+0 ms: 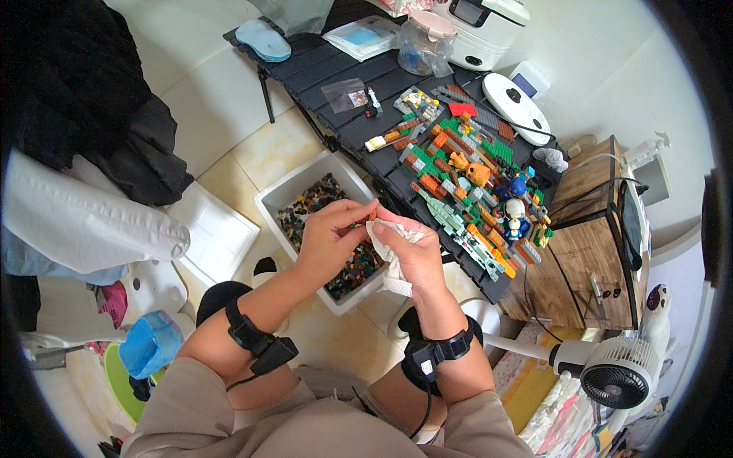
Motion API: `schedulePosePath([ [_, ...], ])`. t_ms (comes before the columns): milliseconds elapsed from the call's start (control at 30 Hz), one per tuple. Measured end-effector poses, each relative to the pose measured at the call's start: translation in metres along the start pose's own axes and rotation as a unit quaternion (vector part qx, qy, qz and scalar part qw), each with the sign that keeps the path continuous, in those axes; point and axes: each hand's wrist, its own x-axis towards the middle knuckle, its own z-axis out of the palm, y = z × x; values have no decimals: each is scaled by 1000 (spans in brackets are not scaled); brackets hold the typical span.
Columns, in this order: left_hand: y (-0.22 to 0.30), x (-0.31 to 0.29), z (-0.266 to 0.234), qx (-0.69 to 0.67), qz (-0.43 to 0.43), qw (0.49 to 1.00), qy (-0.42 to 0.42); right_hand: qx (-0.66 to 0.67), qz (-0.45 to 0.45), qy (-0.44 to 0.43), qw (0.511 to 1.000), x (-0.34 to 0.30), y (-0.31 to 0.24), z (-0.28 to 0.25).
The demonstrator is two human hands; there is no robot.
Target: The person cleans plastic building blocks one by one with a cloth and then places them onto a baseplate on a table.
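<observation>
My left hand (330, 235) and my right hand (421, 256) meet fingertip to fingertip above a white bin (269, 206) of loose, mixed-colour toy bricks (353, 269). Between the fingertips a small reddish-brown piece (372, 217) shows, probably a toy brick; my fingers cover most of it. A crumpled white cloth (393, 267), perhaps a paper tissue, is gripped in my right hand and hangs down beside the palm. The left hand's thumb and fingers pinch at the brown piece.
To the right, a black slatted table (305, 72) carries assembled brick sections (435, 164), an orange figure (477, 174), a grey-green brick build (443, 212) and a clear bag (343, 95). A wooden cabinet (588, 263) and a fan (615, 374) stand farther right. Dark clothes (99, 114) hang at left.
</observation>
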Motion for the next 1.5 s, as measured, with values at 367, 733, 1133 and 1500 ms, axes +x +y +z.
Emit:
schedulePosePath([
  [367, 5, -1, 1, -9, 21, 999, -41, 10, -4, 34, 999, 1, -5, -1],
  [733, 6, 10, 1, -99, -38, 990, -98, 19, 40, -13, 999, 6, -8, -13],
  [1133, 0, 8, 5, -211, -118, 970, 22, -27, -34, 16, 999, 3, 3, -5],
  [1500, 0, 6, 7, -122, -28, 991, -39, -40, -86, 19, 995, 5, 7, -9],
])
